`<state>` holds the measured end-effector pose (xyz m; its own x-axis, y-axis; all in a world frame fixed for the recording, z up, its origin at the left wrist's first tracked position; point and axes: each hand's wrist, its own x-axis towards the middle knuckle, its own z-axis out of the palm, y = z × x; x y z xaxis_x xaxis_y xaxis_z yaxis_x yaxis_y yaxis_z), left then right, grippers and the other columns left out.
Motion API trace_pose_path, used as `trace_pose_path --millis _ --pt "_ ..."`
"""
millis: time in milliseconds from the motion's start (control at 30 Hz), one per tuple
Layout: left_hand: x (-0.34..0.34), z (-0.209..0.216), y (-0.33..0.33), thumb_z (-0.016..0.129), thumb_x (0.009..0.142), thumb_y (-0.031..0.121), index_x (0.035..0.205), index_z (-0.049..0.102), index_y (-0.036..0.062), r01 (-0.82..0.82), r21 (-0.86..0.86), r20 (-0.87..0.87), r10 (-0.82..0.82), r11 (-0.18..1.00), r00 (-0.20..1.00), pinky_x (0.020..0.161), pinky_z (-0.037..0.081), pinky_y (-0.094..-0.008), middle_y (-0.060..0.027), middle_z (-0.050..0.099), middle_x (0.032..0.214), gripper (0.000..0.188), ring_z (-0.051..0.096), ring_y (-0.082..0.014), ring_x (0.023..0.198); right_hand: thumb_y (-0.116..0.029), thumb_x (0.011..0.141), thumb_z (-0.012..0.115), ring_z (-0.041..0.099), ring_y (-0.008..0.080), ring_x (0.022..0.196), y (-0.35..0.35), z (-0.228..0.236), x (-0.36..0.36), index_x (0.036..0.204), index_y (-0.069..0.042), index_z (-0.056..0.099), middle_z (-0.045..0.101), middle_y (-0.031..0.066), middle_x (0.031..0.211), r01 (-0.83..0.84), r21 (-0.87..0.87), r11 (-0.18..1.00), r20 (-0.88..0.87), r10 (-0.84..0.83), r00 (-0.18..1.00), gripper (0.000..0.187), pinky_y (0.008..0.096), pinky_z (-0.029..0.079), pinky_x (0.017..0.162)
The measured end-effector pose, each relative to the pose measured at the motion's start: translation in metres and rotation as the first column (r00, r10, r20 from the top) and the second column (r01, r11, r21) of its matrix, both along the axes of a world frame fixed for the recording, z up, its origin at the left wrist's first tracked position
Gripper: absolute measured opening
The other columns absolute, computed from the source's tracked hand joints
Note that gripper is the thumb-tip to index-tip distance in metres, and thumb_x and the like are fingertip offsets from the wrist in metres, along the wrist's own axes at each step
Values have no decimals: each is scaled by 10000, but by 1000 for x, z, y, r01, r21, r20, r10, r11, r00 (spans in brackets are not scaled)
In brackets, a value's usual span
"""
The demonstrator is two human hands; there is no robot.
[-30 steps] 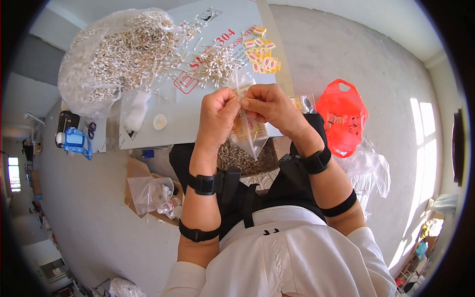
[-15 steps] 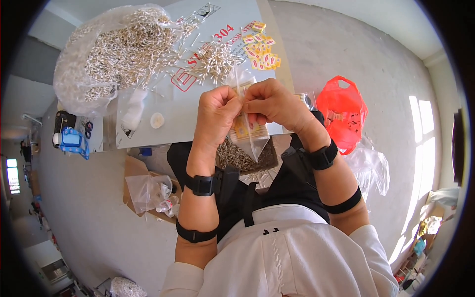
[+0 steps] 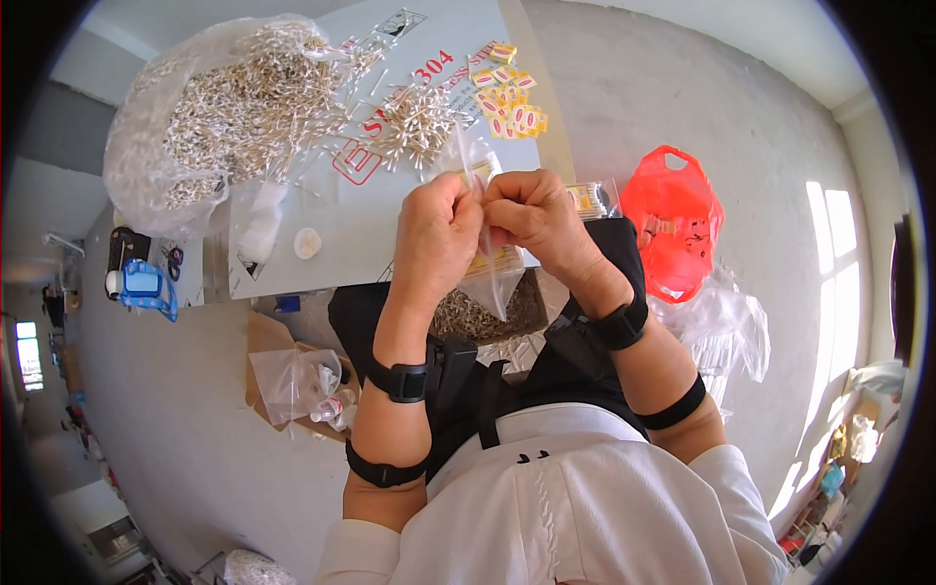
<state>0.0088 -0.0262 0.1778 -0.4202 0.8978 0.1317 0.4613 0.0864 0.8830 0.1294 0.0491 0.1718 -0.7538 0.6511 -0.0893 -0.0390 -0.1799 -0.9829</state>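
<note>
Look first to the clear plastic bag (image 3: 495, 285), held up between left hand (image 3: 437, 229) and right hand (image 3: 541, 224) at the near edge of the worktop (image 3: 341, 265), with pale sticks (image 3: 507, 260) showing through and a slack corner pointing toward 6 o'clock. Apparently working along the bag's raised edge: best done in small, even pinches, moving both thumbs in step rather than tugging. Draw the plastic flat before pressing, to avoid creases; squeeze only the edge, to spare the sticks.

In the left hand, a closed pinch: thumb against curled fingers, clamped on the edge. In the right hand, at 3 o'clock from the left, likewise fingers clamped on the plastic. Hard to tell whether touching tip to tip.

Farther out from the bag: at 11 o'clock, a loose heap of cotton swabs (image 3: 419, 127); at 12, scattered yellow cards (image 3: 509, 105); at 10, a large clear sack (image 3: 136, 166) full of swabs; at 2, a small packet (image 3: 590, 200) and, beyond, a red carrier bag (image 3: 673, 185).
</note>
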Motion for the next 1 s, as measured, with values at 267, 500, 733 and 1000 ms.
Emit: trace_pose_path --millis 267,500,733,1000 --pt "4 -13 -6 547 857 36 652 459 10 -39 162 227 1 986 974 417 381 -244 0 495 525 224 479 -54 476 -12 746 533 446 31 522 -4 -9 -1 582 -1 532 510 -17 546 94 120 988 21 -97 995 164 211 352 473" --pt "3 1 -10 561 833 32 661 502 -12 -1 -18 347 8 1000 938 427 380 -231 -8 503 538 187 457 -41 496 -50 732 586 445 42 525 -5 -6 4 602 38 546 519 6 535 98 94 991 20 -100 995 162 252 371 455" --pt "-4 1 -9 555 766 14 656 532 -44 25 -173 277 24 985 961 443 383 -245 -28 535 553 126 473 -58 506 -92 780 581 484 35 537 7 8 5 679 43 587 564 15 567 -132 313 941 322 25 946 169 218 386 476" --pt "-1 3 -8 551 773 25 697 557 -44 114 -62 187 -100 992 977 468 400 -262 -63 541 555 103 492 -82 513 -81 763 563 516 65 512 17 22 -3 644 46 593 554 32 546 -223 273 936 399 101 912 176 216 393 463"
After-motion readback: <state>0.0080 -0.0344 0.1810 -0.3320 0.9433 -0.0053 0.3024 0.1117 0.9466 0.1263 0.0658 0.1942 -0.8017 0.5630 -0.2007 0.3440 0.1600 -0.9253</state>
